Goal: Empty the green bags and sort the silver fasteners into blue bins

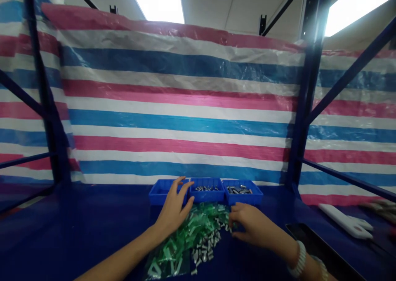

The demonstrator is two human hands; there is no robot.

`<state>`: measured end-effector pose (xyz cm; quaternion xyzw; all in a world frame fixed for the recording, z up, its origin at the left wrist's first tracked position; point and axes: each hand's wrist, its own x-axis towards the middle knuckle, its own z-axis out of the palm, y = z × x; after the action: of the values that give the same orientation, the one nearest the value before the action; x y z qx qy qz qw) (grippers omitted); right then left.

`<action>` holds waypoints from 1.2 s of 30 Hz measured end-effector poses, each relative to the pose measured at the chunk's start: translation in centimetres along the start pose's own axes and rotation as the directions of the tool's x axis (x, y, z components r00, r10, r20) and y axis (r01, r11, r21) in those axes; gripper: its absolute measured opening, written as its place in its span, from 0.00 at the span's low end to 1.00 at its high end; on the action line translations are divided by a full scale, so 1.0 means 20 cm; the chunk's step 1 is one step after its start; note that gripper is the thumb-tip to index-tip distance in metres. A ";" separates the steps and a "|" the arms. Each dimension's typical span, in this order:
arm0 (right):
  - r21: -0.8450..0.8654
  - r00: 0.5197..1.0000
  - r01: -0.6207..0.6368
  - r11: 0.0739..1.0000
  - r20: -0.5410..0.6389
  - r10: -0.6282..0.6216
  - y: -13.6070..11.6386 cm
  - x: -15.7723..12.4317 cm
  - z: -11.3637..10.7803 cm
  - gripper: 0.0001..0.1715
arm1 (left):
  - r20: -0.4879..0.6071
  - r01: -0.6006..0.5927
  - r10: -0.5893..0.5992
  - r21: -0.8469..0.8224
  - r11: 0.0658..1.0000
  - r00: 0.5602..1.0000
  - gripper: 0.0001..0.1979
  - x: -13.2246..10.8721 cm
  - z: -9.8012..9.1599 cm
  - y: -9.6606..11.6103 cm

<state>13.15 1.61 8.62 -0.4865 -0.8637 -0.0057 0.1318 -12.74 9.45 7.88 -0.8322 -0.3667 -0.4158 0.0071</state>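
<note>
My left hand (175, 207) reaches forward over the left blue bin (157, 195), fingers spread and holding nothing. My right hand (249, 225) rests on the blue table at the right edge of a pile of green plastic pieces (188, 235), its fingers curled in a pinch on something I cannot make out. Small silver metal parts (206, 248) lie at the near side of the pile. The middle blue bin (206, 192) and the right blue bin (243, 192) hold silver parts.
A striped pink, white and blue tarp (185, 108) hangs behind the bins on dark blue rack posts (301, 108). A white flat tool (346, 221) lies at the right. A dark phone-like slab (321, 248) sits near my right wrist.
</note>
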 end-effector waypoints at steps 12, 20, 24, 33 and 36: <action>-0.119 0.945 -0.326 0.938 -0.007 0.328 -0.07 0.02 0.10 0.08 | 0.072 -0.073 0.089 -0.195 0.978 0.993 0.20 -0.22 -0.08 0.35; 0.276 0.942 -0.172 0.946 -0.233 0.239 -0.11 0.00 0.04 0.06 | 0.147 0.065 -0.007 -0.395 0.916 0.989 0.19 -0.22 -0.07 0.40; 0.409 0.941 0.021 0.912 -0.317 0.120 -0.20 0.00 0.06 0.07 | 0.269 0.286 -0.159 -0.543 0.789 0.950 0.19 -0.26 -0.01 0.41; 0.338 0.894 0.179 0.924 -0.449 -0.009 -0.22 -0.02 0.09 0.02 | 0.257 0.345 -0.230 -0.679 0.648 0.939 0.18 -0.25 -0.02 0.43; 0.402 0.915 0.126 0.907 -0.401 0.051 -0.23 -0.02 0.09 0.02 | 0.204 0.306 -0.229 -0.667 0.679 0.952 0.17 -0.26 -0.01 0.43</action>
<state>9.09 -0.92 7.33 -0.4177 -0.8081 0.0774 0.4080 -9.63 0.03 6.96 -0.7319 -0.3024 -0.4750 -0.3837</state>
